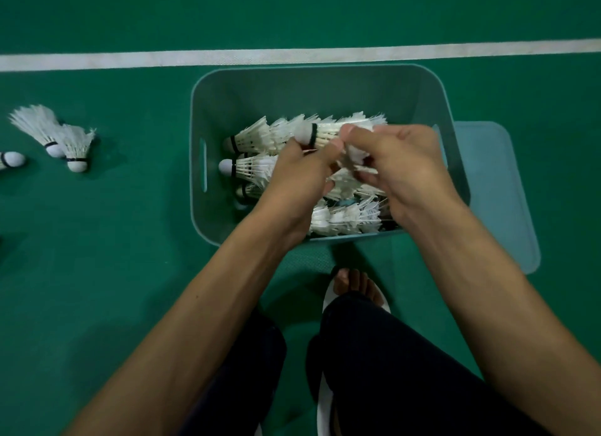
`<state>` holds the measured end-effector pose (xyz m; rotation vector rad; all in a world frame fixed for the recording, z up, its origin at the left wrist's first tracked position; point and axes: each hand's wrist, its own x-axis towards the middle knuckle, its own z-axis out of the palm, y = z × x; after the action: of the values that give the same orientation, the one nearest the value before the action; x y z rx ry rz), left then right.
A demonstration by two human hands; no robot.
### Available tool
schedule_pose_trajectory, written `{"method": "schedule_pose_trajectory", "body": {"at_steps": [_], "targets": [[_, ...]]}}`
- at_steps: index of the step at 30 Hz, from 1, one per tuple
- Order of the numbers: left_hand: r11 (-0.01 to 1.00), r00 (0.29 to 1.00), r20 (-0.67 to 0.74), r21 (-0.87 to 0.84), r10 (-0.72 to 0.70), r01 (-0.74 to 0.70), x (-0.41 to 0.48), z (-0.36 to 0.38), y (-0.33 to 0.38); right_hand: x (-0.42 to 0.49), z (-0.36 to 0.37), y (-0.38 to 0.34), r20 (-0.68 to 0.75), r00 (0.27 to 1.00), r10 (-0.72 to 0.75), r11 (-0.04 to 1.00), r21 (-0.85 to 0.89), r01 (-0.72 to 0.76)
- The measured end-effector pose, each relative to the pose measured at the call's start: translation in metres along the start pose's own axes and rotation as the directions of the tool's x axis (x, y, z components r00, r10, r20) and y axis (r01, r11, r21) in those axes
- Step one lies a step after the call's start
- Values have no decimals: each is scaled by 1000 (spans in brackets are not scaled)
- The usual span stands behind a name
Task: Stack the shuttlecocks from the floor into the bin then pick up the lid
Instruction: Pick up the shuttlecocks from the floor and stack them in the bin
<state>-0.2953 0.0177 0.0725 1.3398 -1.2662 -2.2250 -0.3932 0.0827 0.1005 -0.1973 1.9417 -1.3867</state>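
Shuttlecocks [252,139] lie in rows in the bin [227,87]; loose ones [76,149] sit on the floor [113,240], left. Left hand [299,175] pinches one shuttlecock [325,133] at its cork, right hand [403,169] grips its feathers. Light, crushable: hold by cork. Lid [497,191] lies right of bin.

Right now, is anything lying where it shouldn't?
Yes. Three shuttlecocks lie on the floor left of the bin, not inside it. The lid lies on the floor at the bin's right.
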Motion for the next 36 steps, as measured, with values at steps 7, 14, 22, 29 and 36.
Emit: {"method": "schedule_pose_trajectory", "body": {"at_steps": [7, 14, 22, 29, 36], "targets": [[682, 978, -33, 721, 205, -119, -11, -27, 1, 9, -33, -9, -180, 850, -496, 389, -921, 32], [345, 984, -46, 939, 174, -17, -6, -42, 4, 37, -16, 26, -186, 945, -270, 558, -830, -4], [282, 999, 7, 959, 53, -21, 4, -46, -1, 75, -16, 26, -57, 927, 370, 907, -196, -374], [297, 998, 20, 954, 52, -34, 11, -54, 0, 80, -12, 24, -41, 915, 401, 874, -283, -396], [344, 985, 39, 934, 169, -96, 5, -60, 8, 59, -22, 17, -115, 993, 17, 785, -614, -84]]}}
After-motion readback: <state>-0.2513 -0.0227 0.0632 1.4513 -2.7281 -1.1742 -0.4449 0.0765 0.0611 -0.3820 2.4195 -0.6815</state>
